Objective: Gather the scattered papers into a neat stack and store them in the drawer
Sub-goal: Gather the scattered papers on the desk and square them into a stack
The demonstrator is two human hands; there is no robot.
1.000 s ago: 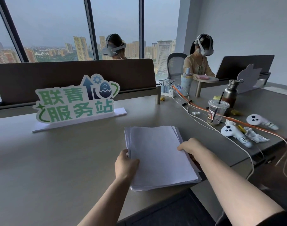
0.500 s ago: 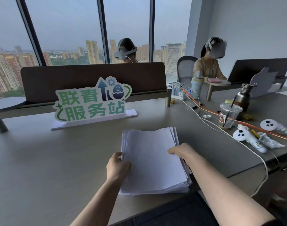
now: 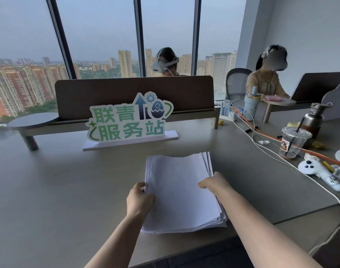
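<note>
At lower centre, the left hand (image 3: 140, 198) and right hand (image 3: 213, 183) grip the paper stack (image 3: 179, 192) by its sides; squeeze evenly, tapping edges flush.

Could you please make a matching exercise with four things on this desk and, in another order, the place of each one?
Things:
1. stack of white paper sheets
2. green and white standing sign
3. clear plastic cup with a black straw
4. white game controller

Places:
A. right of the sheets, near the desk's right edge
B. in front of the metal bottle
C. behind the sheets, before the brown divider panel
D. between the left hand and right hand

Pairs: 1-D, 2-C, 3-B, 4-A
</note>
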